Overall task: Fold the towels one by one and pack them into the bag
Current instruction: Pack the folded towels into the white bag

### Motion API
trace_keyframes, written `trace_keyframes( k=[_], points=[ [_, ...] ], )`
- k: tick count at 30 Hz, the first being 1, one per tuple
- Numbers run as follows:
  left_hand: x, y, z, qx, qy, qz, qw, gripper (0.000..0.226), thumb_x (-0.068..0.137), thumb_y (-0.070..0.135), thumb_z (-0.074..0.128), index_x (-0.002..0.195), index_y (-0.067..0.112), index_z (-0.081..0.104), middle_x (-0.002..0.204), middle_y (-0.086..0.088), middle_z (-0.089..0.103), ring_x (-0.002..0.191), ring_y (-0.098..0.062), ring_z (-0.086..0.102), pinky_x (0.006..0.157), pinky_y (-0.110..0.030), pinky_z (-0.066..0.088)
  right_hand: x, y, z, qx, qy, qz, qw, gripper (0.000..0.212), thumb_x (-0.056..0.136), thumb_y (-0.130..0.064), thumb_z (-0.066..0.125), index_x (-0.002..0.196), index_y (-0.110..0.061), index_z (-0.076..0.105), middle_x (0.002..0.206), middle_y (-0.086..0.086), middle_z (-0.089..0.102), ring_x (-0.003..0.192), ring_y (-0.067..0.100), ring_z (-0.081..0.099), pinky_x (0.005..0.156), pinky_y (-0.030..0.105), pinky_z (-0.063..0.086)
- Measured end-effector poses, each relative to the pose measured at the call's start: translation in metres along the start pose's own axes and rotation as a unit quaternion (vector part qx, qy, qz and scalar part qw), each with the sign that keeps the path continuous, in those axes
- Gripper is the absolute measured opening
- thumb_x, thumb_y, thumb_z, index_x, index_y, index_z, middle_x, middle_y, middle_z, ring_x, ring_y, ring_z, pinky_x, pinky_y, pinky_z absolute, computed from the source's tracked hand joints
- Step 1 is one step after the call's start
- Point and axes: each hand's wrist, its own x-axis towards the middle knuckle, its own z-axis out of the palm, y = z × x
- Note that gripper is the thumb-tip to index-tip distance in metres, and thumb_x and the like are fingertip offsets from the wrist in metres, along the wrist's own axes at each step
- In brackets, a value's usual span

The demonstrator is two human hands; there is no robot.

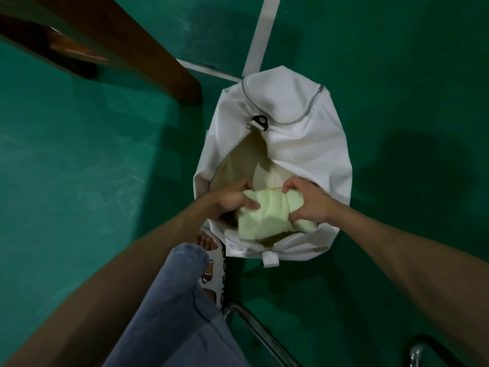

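Note:
A white zip bag (304, 139) lies unzipped on the green floor, its pale lining showing. In the mouth of the bag sits a folded pale green towel (267, 218). My left hand (232, 201) grips the towel's left end, thumb on top. My right hand (308, 202) grips its right end, fingers curled over the far edge and thumb pinching the near side. The towel's underside and the bottom of the bag are hidden.
A brown wooden beam (119, 46) slants across the upper left. The bag's white strap (262, 35) runs up the floor. My jeans leg (174, 308) and sandalled foot (209, 263) are just left of the bag. Metal tube legs (254, 327) stand at the bottom.

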Motion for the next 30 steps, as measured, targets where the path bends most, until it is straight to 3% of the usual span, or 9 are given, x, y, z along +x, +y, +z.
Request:
trace_keyframes(
  k=[5, 8, 11, 15, 19, 23, 26, 28, 30],
  points=[
    [0.004, -0.015, -0.003, 0.108, -0.061, 0.0, 0.992, 0.041, 0.08, 0.028, 0.076, 0.11, 0.025, 0.048, 0.11, -0.004, 0.058, 0.103, -0.024, 0.054, 0.089, -0.037, 0.046, -0.002, 0.004, 0.001, -0.011, -0.043, 0.005, 0.999, 0.053, 0.052, -0.036, 0.072, 0.098, -0.046, 0.046, 0.115, 0.003, 0.052, 0.104, 0.024, 0.051, 0.088, 0.046, 0.051],
    [-0.001, -0.014, -0.006, 0.146, -0.1, -0.019, 0.984, 0.052, 0.084, 0.033, 0.072, 0.128, 0.023, 0.044, 0.122, -0.003, 0.057, 0.112, -0.022, 0.053, 0.096, -0.034, 0.044, 0.001, 0.006, -0.005, 0.004, -0.075, 0.017, 0.997, 0.035, 0.076, -0.042, 0.072, 0.1, -0.047, 0.047, 0.118, 0.005, 0.052, 0.109, 0.027, 0.05, 0.094, 0.046, 0.047],
    [-0.004, -0.011, -0.009, 0.246, -0.091, -0.016, 0.965, 0.064, 0.086, 0.051, 0.064, 0.14, 0.029, 0.037, 0.134, 0.003, 0.051, 0.117, -0.02, 0.05, 0.098, -0.032, 0.038, 0.002, 0.008, -0.007, -0.022, -0.074, 0.018, 0.997, 0.016, 0.095, -0.045, 0.053, 0.11, -0.042, 0.048, 0.13, 0.004, 0.051, 0.119, 0.025, 0.046, 0.102, 0.038, 0.037],
    [0.0, -0.019, -0.01, 0.365, -0.031, -0.024, 0.93, 0.071, 0.086, 0.066, 0.05, 0.146, 0.039, 0.024, 0.148, -0.003, 0.041, 0.128, -0.03, 0.042, 0.107, -0.04, 0.034, -0.004, 0.011, -0.009, -0.073, -0.132, 0.026, 0.988, 0.045, 0.099, -0.049, 0.046, 0.14, -0.039, 0.029, 0.148, 0.001, 0.034, 0.132, 0.025, 0.037, 0.111, 0.038, 0.031],
    [-0.001, -0.025, -0.006, 0.346, -0.017, -0.009, 0.938, 0.073, 0.087, 0.067, 0.048, 0.147, 0.043, 0.014, 0.146, -0.008, 0.043, 0.125, -0.03, 0.046, 0.106, -0.041, 0.037, -0.007, 0.01, -0.011, -0.146, -0.163, 0.002, 0.976, 0.08, 0.088, -0.055, 0.062, 0.15, -0.034, 0.015, 0.15, 0.002, 0.032, 0.134, 0.025, 0.036, 0.111, 0.038, 0.031],
    [-0.008, -0.021, -0.004, 0.296, -0.047, 0.035, 0.953, 0.093, 0.08, 0.063, 0.063, 0.148, 0.044, 0.003, 0.148, -0.008, 0.039, 0.126, -0.029, 0.045, 0.107, -0.038, 0.039, -0.007, 0.01, -0.01, -0.129, -0.086, -0.019, 0.988, 0.081, 0.086, -0.042, 0.071, 0.15, -0.026, 0.022, 0.143, 0.009, 0.044, 0.126, 0.028, 0.046, 0.103, 0.033, 0.037],
    [-0.007, -0.023, -0.001, 0.377, -0.007, 0.058, 0.924, 0.092, 0.08, 0.053, 0.069, 0.145, 0.05, 0.005, 0.131, -0.01, 0.056, 0.104, -0.027, 0.057, 0.088, -0.033, 0.048, -0.011, 0.016, 0.002, -0.15, -0.044, -0.032, 0.987, 0.079, 0.083, -0.047, 0.072, 0.145, -0.029, 0.027, 0.139, 0.009, 0.049, 0.124, 0.029, 0.049, 0.102, 0.035, 0.04],
    [-0.009, -0.022, 0.004, 0.424, 0.034, 0.057, 0.903, 0.088, 0.081, 0.051, 0.068, 0.145, 0.052, 0.008, 0.118, -0.01, 0.063, 0.087, -0.024, 0.058, 0.073, -0.029, 0.044, -0.014, 0.02, 0.008, -0.169, -0.03, -0.022, 0.985, 0.08, 0.083, -0.055, 0.068, 0.146, -0.032, 0.025, 0.144, 0.007, 0.045, 0.128, 0.028, 0.046, 0.106, 0.036, 0.038],
    [-0.013, -0.022, 0.008, 0.456, 0.057, 0.051, 0.887, 0.088, 0.081, 0.053, 0.066, 0.145, 0.054, 0.006, 0.116, -0.01, 0.063, 0.09, -0.026, 0.059, 0.076, -0.031, 0.043, -0.016, 0.02, 0.009, -0.192, -0.027, 0.0, 0.981, 0.085, 0.083, -0.063, 0.062, 0.149, -0.036, 0.017, 0.151, 0.006, 0.036, 0.135, 0.028, 0.039, 0.111, 0.038, 0.034]
  ],
)
